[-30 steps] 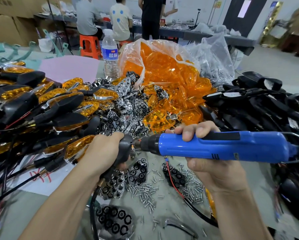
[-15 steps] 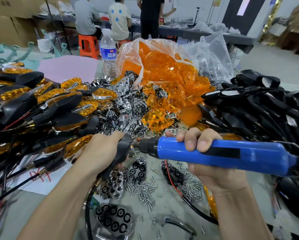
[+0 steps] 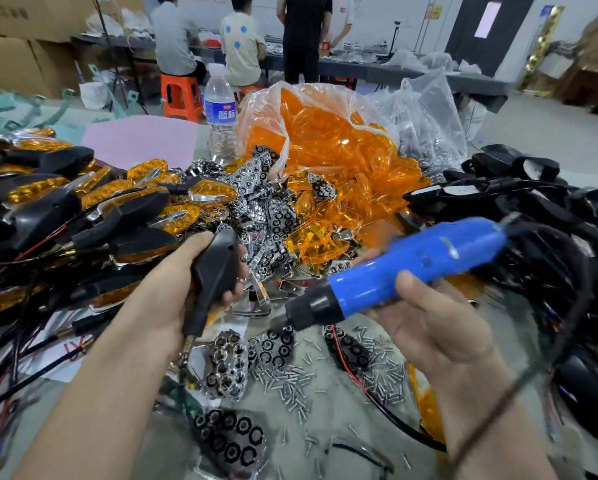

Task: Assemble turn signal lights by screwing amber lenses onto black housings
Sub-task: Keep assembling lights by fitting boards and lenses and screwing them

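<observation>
Room: workshop floor; cardboard boxes at back left, three people at a long dark bench (image 3: 411, 69) in the background, two seated on orange stools (image 3: 181, 95), one standing.
Surface: grey worktable (image 3: 325, 431), heavily cluttered, seen from above.
Left hand (image 3: 162, 296): fingers wrapped around a black turn signal housing (image 3: 216, 268), held roughly upright above the table, its stalk and wire hanging down past the palm. Lens side faces away; cannot tell whether a lens is fitted.
Right hand (image 3: 436, 323): palm up, fingers curled around the blue electric screwdriver (image 3: 394, 273), thumb lying over the barrel. Tool blurred, black nose pointing down-left, tip clear of the housing.
Left pile: finished turn signals (image 3: 93, 202), black bodies with amber lenses, wires trailing toward the table edge.
Centre: chrome reflector plates (image 3: 266, 209) heaped behind the hands; a few more lie on the table below the hands.
Lens stock: clear bag of amber lenses (image 3: 328, 140) at centre back, loose ones spilling out in front.
Right pile: bare black housings (image 3: 532, 209) with cables.
Screws (image 3: 290, 379): scattered loose on the table under the screwdriver.
Other: water bottle (image 3: 221, 112) standing just left of the lens bag; pink sheet (image 3: 141, 140) to its left.
</observation>
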Action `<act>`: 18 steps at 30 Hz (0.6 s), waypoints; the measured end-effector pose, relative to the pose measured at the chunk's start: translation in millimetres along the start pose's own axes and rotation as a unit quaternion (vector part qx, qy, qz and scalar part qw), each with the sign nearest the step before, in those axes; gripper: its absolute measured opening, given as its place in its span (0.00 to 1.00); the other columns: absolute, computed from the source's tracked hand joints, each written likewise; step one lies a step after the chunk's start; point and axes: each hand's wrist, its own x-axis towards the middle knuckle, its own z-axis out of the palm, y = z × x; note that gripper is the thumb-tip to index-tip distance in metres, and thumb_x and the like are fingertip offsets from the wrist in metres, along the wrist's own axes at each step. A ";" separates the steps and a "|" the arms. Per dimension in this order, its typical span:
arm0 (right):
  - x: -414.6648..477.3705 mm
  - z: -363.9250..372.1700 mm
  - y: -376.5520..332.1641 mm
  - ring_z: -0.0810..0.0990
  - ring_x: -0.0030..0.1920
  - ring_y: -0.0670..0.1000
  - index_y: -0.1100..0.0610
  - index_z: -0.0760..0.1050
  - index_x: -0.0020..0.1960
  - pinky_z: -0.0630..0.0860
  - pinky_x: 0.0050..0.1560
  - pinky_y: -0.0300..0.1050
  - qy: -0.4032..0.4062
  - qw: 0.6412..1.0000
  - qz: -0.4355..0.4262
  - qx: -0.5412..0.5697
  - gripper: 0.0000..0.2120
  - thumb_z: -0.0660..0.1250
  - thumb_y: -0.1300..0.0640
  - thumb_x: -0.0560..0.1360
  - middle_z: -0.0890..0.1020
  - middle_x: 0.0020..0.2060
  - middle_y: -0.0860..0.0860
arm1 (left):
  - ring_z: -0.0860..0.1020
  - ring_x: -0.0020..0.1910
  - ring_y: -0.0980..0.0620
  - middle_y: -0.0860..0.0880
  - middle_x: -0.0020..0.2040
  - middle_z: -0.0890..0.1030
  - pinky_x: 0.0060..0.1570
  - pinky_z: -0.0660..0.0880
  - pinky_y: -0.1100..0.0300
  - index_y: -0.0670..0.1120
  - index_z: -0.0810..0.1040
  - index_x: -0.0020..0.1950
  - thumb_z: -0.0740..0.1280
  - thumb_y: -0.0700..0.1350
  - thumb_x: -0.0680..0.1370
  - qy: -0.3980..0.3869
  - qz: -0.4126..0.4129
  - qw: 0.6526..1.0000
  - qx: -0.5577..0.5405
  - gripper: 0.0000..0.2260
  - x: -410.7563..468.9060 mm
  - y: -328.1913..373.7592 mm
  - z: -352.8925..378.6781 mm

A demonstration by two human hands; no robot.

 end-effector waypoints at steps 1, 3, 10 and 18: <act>4.2 2.2 3.5 0.86 0.50 0.57 0.58 0.80 0.62 0.83 0.52 0.67 0.030 0.999 0.004 0.011 0.17 0.72 0.63 0.73 0.85 0.48 0.59 | 0.81 0.27 0.46 0.41 0.37 0.84 0.21 0.76 0.61 0.38 0.85 0.49 0.60 0.57 0.83 -0.013 0.024 0.999 -0.026 0.24 0.6 -3.1 -1.5; 10.7 16.1 6.7 0.88 0.40 0.56 0.60 0.79 0.54 0.84 0.36 0.56 0.138 0.990 0.010 -0.022 0.16 0.73 0.52 0.71 0.86 0.40 0.56 | 0.84 0.34 0.46 0.41 0.42 0.85 0.27 0.80 0.58 0.40 0.88 0.47 0.66 0.57 0.77 -0.044 0.047 0.996 -0.062 0.21 0.3 -7.2 -7.4; 9.5 10.6 14.0 0.78 0.34 0.41 0.43 0.75 0.51 0.68 0.35 0.41 0.327 0.792 0.000 -0.515 0.15 0.75 0.41 0.69 0.79 0.37 0.40 | 0.86 0.54 0.43 0.42 0.57 0.86 0.54 0.82 0.41 0.49 0.89 0.51 0.76 0.50 0.70 -0.130 0.079 0.988 0.000 0.12 3.0 -16.9 -13.7; 6.6 30.4 12.3 0.79 0.57 0.58 0.48 0.81 0.62 0.69 0.55 0.52 0.340 0.547 -0.038 -0.764 0.20 0.68 0.38 0.76 0.84 0.54 0.51 | 0.84 0.39 0.54 0.51 0.47 0.87 0.33 0.80 0.61 0.54 0.88 0.55 0.79 0.50 0.61 -0.004 0.192 0.978 0.076 0.22 -25.9 -14.0 17.0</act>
